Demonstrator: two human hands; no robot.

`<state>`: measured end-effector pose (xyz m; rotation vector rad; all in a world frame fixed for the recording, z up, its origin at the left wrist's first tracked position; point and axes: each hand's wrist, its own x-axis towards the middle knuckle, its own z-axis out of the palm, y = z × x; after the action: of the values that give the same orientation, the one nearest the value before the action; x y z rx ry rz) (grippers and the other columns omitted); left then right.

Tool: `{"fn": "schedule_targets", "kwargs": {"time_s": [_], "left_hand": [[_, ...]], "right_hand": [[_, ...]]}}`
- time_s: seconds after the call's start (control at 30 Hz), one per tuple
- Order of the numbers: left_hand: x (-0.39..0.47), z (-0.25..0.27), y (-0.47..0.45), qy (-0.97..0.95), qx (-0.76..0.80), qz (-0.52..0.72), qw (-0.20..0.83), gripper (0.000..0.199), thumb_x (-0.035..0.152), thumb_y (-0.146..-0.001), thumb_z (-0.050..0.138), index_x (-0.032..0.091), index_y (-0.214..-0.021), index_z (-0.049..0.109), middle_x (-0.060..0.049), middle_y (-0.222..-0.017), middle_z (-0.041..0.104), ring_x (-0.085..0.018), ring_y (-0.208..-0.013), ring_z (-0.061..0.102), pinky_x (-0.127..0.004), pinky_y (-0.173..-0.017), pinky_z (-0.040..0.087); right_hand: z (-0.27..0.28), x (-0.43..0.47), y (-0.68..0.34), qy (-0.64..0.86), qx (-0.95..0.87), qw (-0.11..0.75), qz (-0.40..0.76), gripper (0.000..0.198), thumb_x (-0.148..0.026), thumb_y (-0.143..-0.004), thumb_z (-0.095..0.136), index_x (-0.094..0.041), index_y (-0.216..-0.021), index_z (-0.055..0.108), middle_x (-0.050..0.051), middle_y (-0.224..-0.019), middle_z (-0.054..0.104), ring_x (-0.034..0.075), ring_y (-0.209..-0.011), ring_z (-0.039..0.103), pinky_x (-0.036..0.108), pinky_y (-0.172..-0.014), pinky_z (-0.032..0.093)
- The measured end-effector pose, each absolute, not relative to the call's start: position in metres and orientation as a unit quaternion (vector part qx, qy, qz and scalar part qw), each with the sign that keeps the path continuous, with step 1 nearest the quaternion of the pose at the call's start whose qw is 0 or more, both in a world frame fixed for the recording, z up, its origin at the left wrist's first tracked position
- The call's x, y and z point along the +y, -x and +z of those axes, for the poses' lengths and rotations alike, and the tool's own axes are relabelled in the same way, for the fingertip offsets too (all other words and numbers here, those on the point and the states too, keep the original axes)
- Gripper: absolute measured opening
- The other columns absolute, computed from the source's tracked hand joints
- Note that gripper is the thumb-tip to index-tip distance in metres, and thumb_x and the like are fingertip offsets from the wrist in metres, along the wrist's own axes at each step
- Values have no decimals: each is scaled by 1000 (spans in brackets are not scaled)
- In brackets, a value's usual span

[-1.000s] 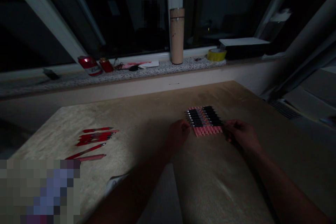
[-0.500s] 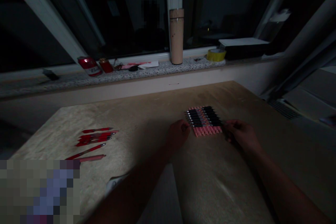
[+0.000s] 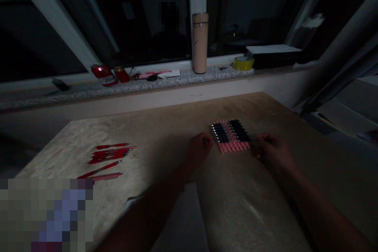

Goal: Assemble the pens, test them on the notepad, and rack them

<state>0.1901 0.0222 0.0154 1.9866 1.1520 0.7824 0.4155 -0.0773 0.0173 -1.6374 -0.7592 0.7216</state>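
Observation:
Black pens (image 3: pixel 228 130) lie side by side in a tight row, across a layer of pink pens (image 3: pixel 234 147) whose ends stick out at the front and back. My left hand (image 3: pixel 201 146) is at the left end of the nearest black pen, fingers curled into a pinch. At that pen's right end, my right hand (image 3: pixel 270 149) closes thumb and fingers on its tip. Dim light hides the exact finger contact. Off to the left, several red pens (image 3: pixel 109 154) lie loosely grouped, with a pinkish pen (image 3: pixel 108 177) in front of them.
Along the stone windowsill (image 3: pixel 171 82) stand a beige flask (image 3: pixel 200 43), a yellow tape roll (image 3: pixel 243 63), a red can (image 3: pixel 103 75) and a smaller red container (image 3: pixel 121 74). A pale flat board (image 3: pixel 186 220) lies under my left forearm on the table (image 3: pixel 236 197).
The view has shifted slightly, moving the scene a little right and down. Both hands stay at the two ends of the pen row, which keeps its arrangement.

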Motion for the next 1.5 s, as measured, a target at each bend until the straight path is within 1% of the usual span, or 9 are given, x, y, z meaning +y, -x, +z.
{"fn": "schedule_targets", "kwargs": {"time_s": [0.3,0.4,0.57,0.73,0.8,1.03,1.27,1.37,1.5], "left_hand": [[27,29,-148,-749,446,341,352,11,25,-73,56,15,-73,61,1,-66,62,-9,-60,54,-20,-59,41],[23,31,-123,-740,449,347,362,11,25,-73,56,15,-73,62,1,-66,63,-9,-60,55,-20,-58,41],[13,36,-75,-716,476,358,365,10,23,-72,57,15,-71,62,0,-66,63,-10,-61,56,-20,-58,42],[9,34,-33,-695,494,363,376,8,22,-71,58,15,-71,61,1,-63,62,-9,-58,55,-19,-57,42],[9,33,-19,-690,503,358,378,7,21,-70,59,15,-70,61,1,-63,62,-9,-58,54,-19,-56,41],[8,36,29,-702,534,358,308,12,25,-73,58,15,-69,60,1,-64,60,-10,-59,53,-21,-59,40],[-7,46,70,-701,555,341,290,9,16,-74,53,14,-68,59,-1,-65,62,-12,-61,55,-23,-61,41],[-7,49,94,-735,571,295,215,9,21,-75,55,16,-73,62,-3,-71,64,-14,-65,57,-26,-65,43],[-3,49,123,-748,610,230,125,17,22,-78,51,19,-88,64,-5,-86,67,-17,-76,61,-27,-69,45]], "right_hand": [[56,-63,-356,660,-418,533,324,27,-42,-67,66,-18,-68,54,-3,-46,52,9,-36,45,22,-38,37],[57,-51,-318,631,-477,506,343,28,-44,-71,63,-18,-68,53,-3,-47,51,9,-38,46,21,-40,39],[55,-34,-254,609,-498,486,381,32,-46,-68,66,-17,-76,55,-4,-52,51,9,-35,48,22,-36,40],[48,-27,-195,586,-536,459,398,26,-42,-72,61,-17,-76,55,-5,-51,51,9,-36,50,20,-37,39],[45,-24,-173,563,-547,448,428,25,-41,-71,62,-17,-73,54,-4,-55,52,8,-36,48,20,-36,39],[44,-10,-118,527,-586,422,448,18,-35,-74,56,-17,-73,55,-6,-52,49,7,-34,47,18,-33,38],[39,-9,-96,514,-591,404,472,17,-33,-73,57,-17,-70,53,-6,-55,50,7,-34,47,19,-32,38],[36,-9,-93,517,-606,385,466,16,-32,-72,57,-17,-69,54,-6,-54,48,6,-34,43,18,-32,34],[30,-3,-83,505,-657,363,427,16,-30,-74,55,-16,-66,54,-4,-54,50,6,-39,42,17,-38,34]]}}
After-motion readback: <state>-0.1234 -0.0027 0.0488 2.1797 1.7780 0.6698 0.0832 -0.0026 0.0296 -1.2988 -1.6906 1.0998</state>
